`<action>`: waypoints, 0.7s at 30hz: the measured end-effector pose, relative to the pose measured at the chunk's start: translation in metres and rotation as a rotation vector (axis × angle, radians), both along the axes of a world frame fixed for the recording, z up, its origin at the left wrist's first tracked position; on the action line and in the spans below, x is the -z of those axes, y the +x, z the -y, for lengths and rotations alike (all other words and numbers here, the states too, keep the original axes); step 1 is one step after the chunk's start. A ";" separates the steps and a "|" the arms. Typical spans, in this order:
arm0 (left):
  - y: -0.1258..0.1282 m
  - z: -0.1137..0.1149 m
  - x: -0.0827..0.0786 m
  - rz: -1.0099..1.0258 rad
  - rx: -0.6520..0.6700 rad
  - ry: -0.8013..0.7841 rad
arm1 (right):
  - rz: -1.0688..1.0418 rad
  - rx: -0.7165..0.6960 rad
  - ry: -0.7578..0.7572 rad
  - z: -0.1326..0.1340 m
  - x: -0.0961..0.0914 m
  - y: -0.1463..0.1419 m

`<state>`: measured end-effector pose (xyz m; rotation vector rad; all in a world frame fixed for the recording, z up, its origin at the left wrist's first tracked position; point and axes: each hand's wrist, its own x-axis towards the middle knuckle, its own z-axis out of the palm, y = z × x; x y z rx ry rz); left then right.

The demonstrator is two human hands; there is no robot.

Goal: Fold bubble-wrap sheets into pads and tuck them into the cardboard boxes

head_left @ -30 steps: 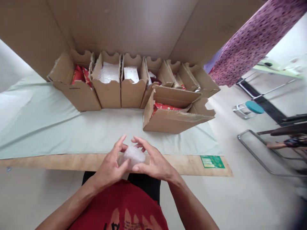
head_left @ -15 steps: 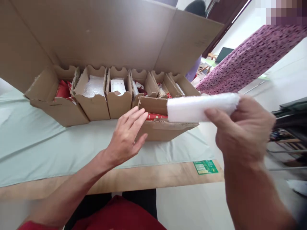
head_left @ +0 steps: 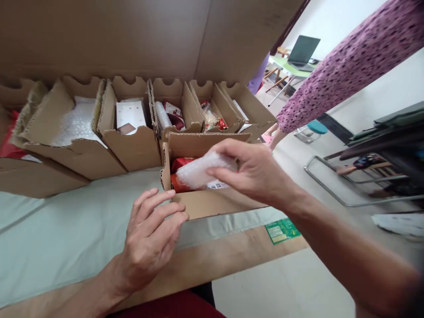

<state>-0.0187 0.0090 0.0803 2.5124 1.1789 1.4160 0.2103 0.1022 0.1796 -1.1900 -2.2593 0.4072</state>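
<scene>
My right hand grips a roll of white bubble wrap and holds it over the open cardboard box nearest me. Red packets lie inside that box, partly under the roll. My left hand rests with fingers spread and slightly curled, its fingertips touching the box's front left corner; it holds nothing.
Several more open cardboard boxes stand in a row behind, holding bubble wrap, white cards and red packets. A tall cardboard sheet backs them. A pale green cloth covers the table. Another person's purple sleeve reaches in at right.
My right hand has come down and leftward with the bubble wrap roll, from the air to over the near box. My left hand dropped to the box's front corner. The view moved closer.
</scene>
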 end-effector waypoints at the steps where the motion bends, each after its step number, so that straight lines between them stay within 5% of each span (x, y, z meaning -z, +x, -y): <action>1: 0.001 0.000 0.000 0.005 -0.004 -0.006 | 0.051 -0.027 -0.011 -0.005 0.005 -0.006; 11: 0.002 0.001 -0.001 0.032 -0.008 -0.055 | 0.319 -0.285 -0.215 -0.040 0.019 -0.032; 17: 0.002 0.000 0.000 0.027 -0.012 -0.057 | 0.650 -0.353 -0.016 -0.029 0.027 -0.038; 21: 0.004 -0.002 -0.001 0.029 -0.040 -0.060 | 0.723 -0.401 -0.027 -0.030 0.028 -0.043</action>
